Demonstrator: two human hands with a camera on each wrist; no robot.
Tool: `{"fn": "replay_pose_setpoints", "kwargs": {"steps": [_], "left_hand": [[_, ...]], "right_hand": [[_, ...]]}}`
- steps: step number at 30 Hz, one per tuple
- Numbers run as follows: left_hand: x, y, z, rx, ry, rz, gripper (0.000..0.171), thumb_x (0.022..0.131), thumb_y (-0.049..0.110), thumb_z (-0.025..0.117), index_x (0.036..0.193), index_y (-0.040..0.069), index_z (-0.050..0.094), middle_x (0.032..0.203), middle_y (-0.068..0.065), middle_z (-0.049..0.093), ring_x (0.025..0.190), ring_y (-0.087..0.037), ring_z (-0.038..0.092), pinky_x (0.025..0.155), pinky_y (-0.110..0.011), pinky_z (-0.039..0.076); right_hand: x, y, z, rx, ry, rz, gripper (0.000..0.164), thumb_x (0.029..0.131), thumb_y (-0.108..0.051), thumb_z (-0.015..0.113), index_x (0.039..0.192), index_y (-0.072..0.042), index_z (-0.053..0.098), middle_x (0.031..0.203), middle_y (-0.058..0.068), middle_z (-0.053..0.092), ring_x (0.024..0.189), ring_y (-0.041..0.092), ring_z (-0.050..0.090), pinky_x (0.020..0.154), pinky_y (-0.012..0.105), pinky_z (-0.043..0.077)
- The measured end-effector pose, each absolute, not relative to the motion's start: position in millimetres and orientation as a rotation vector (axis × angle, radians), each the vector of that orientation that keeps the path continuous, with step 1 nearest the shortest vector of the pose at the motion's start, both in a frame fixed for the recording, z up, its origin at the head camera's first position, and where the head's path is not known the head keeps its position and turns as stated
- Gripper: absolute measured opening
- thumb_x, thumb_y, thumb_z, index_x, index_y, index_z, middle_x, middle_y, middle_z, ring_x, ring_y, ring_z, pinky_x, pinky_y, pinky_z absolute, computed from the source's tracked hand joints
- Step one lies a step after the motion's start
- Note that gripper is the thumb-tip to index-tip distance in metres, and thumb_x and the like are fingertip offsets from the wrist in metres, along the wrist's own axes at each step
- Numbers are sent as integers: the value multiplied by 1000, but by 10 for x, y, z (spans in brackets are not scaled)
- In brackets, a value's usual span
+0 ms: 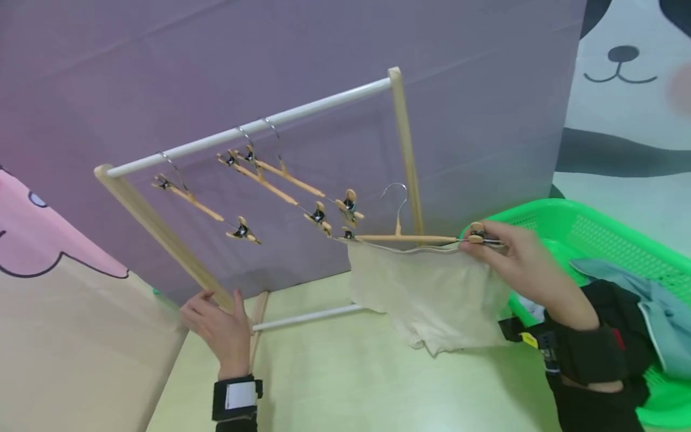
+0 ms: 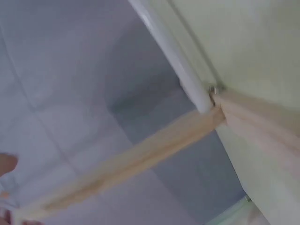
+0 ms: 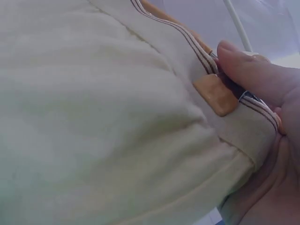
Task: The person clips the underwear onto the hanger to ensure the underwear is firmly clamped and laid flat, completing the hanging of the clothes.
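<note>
My right hand (image 1: 515,264) pinches the right end of a wooden clip hanger (image 1: 410,238), at its clip. From the hanger hangs a cream garment (image 1: 432,288) with a striped elastic waistband, its lower edge bunched. The hanger's hook stands up, apart from the white rail. In the right wrist view a wooden clip (image 3: 216,95) sits on the waistband, with thumb and fingers close around it. At the lower left of the wooden clothes rack (image 1: 162,234), my left hand (image 1: 218,330) is beside the upright, thumb and fingers spread; whether it touches is unclear.
Several hangers are in view; three hang from the rack's white rail (image 1: 302,112). A green basket (image 1: 567,216) with blue-grey clothing (image 1: 658,312) stands at the right. Behind the rack is a purple-grey wall (image 1: 324,36); a lower white bar (image 1: 308,318) crosses its base.
</note>
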State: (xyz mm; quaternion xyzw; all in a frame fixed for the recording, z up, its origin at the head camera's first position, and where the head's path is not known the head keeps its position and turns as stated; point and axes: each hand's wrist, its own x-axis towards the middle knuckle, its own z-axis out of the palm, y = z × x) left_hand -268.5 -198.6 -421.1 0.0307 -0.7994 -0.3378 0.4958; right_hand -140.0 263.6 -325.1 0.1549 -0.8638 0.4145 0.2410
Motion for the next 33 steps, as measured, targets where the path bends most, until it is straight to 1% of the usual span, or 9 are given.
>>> {"fn": "replay_pose_setpoints", "kwargs": {"steps": [3,5,8,11,15,20,28,31,33], "left_hand": [[-2745,-2097,-4238,152,-2012,-959,67,89,20,76,133,-4,31,128,-26,32,123,-40,35,105,-52,31],[-2764,-2180,-4296,180,-2059,-1060,71,93,21,71,141,-3,24,137,-28,32,129,-42,37,106,-54,34],[-2799,-2248,-4359,208,-2160,-1091,56,101,20,58,142,-4,30,136,-29,41,124,-44,46,100,-56,41],[-2849,-2273,-4393,208,-2242,-1013,40,106,22,46,136,-4,41,122,-28,55,108,-44,58,86,-56,49],[-2898,-2292,-4416,198,-2242,-947,35,107,24,42,131,-1,46,109,-28,63,94,-45,65,72,-57,53],[-2926,-2318,-4466,186,-2222,-967,31,106,24,46,127,1,50,111,-28,66,98,-46,67,76,-59,55],[-2922,-2348,-4450,195,-2234,-1013,31,106,24,47,128,3,52,117,-28,66,103,-46,66,81,-59,54],[-2908,-2358,-4441,204,-2237,-1008,31,106,24,46,128,3,52,117,-28,66,103,-46,66,82,-59,54],[-2899,-2358,-4437,201,-2236,-1007,30,106,24,47,127,3,52,117,-28,66,103,-47,66,82,-59,54]], "right_hand": [[-1370,2653,-3234,427,-2352,1070,2,96,-11,66,98,-12,67,88,-2,64,76,6,55,61,19,45],[-1364,2633,-3212,442,-2348,1039,2,95,-11,66,97,-11,66,87,-4,64,76,5,56,62,18,45],[-1335,2605,-3187,447,-2323,1001,3,94,-10,68,97,-12,67,87,-4,66,75,4,56,60,17,44],[-1279,2598,-3170,405,-2300,996,8,93,-10,69,97,-16,67,87,-4,66,72,5,53,56,19,39],[-1210,2609,-3137,324,-2299,1025,9,95,-13,67,101,-20,68,91,-5,66,77,3,54,60,16,40],[-1156,2604,-3106,309,-2231,943,12,93,-9,69,103,-16,69,89,-7,68,78,0,55,66,11,42],[-1134,2500,-3050,340,-2046,696,28,78,9,77,102,-5,70,86,6,72,72,-10,46,60,13,36],[-1128,2452,-3025,318,-1994,637,28,77,9,78,101,-2,69,85,10,73,72,-14,44,59,11,37],[-1134,2427,-3013,293,-1966,617,26,78,8,77,101,0,69,86,13,72,71,-12,44,59,11,36]]}}
